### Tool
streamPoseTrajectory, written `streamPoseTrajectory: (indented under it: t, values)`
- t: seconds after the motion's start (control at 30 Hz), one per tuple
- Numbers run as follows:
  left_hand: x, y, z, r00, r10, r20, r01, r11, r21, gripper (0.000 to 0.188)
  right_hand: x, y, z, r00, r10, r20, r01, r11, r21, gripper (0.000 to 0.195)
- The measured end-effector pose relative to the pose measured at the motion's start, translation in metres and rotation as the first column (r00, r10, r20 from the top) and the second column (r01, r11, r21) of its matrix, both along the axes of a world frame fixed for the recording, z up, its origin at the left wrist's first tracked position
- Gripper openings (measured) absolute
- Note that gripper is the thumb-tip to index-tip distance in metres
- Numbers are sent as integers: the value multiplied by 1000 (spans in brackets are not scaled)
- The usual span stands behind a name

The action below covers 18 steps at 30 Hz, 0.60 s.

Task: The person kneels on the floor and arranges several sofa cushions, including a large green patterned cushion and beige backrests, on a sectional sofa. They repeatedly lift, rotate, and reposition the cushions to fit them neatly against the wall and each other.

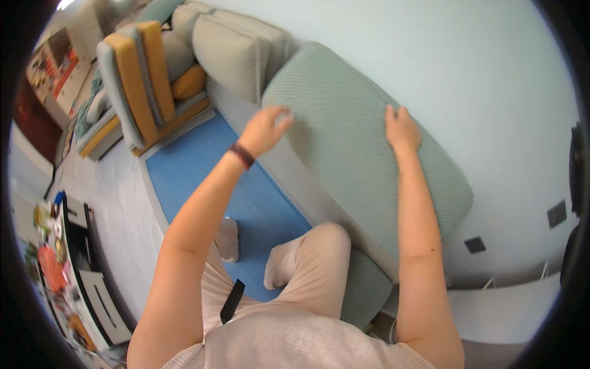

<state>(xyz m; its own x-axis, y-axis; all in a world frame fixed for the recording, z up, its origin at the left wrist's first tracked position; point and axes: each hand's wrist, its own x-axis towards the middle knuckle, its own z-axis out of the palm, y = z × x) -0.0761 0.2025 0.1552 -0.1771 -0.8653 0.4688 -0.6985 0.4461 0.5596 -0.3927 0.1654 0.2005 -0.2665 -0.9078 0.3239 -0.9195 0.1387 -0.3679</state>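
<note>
A long sage-green sofa cushion (pixel 343 120) with a rippled fabric cover lies at a slant along the pale wall. My left hand (pixel 265 131) is at its left end, thumb and fingers apart, with nothing in them. Whether those fingertips touch the cover cannot be made out. On the wall side, my right hand (pixel 402 129) grips the cushion's upper edge, and the cover puckers beside it. Under the cushion runs a smooth grey sofa base (pixel 295 173). A darker green padded piece (pixel 366 288) sits beside my bent knee.
Pale back cushions (pixel 230 50) stand beyond the left end. Yellow-and-grey cushions (pixel 138 83) are stacked upright farther off. My socked feet are on a blue mat (pixel 193 161). A black-and-white cabinet (pixel 99 295) with assorted items stands left. Dark square plates (pixel 474 244) mark the wall.
</note>
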Motion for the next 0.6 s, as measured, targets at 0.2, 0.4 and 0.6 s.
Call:
streamPoseTrajectory:
  t: [0.2,0.4,0.6]
  values:
    - [48,116,-68,992,-120,44,75,827,557,39,-73,-80,-45,995,97,24,-99,990,104,58]
    - [80,143,-134,986,-127,106,-1,637,771,44,-120,-122,-55,957,289,27,-290,956,40,61]
    - [86,113,-111,992,-109,57,28,656,754,46,-86,-106,3,982,186,-13,-179,961,209,63]
